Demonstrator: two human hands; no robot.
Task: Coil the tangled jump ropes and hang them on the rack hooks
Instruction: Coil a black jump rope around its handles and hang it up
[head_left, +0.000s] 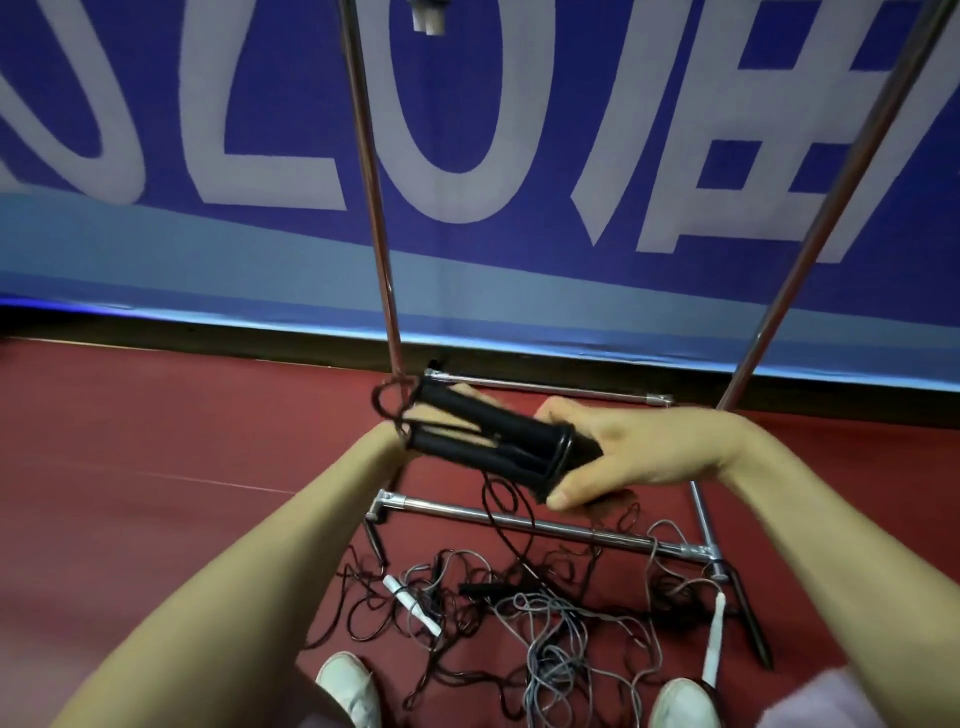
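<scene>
right hand (628, 457): gripping paired black handles (493, 434) so cord (560, 457) is wrapping tight
left hand (470, 396): bracing behind, fingers hidden, cannot tell

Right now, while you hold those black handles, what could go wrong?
1. A black cord hangs from the black handles in the right hand into the tangled pile; pulling up might tighten knots.
2. Loops lie right by the shoes, so a step could trip you.
3. The cord crosses the rack's low bar and may snag there.
</scene>
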